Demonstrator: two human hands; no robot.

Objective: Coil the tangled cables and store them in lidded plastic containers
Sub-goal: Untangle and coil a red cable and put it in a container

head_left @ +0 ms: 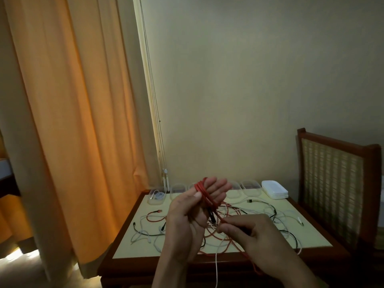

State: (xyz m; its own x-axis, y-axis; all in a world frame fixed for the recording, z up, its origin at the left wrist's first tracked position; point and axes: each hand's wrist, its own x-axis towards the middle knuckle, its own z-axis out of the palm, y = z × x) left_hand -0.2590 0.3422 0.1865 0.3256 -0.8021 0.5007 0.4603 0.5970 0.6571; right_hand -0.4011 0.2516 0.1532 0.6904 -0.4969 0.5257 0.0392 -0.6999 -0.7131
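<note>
Right hand (254, 235), blurred, seemingly pinches the red cable (203, 190).

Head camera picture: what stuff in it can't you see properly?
All in the head view:
- Clear containers: the middle of the row is hidden behind the left hand, so they cannot be counted.
- Red cable: its path is lost under the right hand.
- White cable: cut off by the bottom edge.
- Red plug: too small to tell its type.

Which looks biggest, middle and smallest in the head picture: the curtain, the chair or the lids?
1. curtain
2. chair
3. lids
The curtain hangs nearer the camera, but the gaps are plain.
</note>
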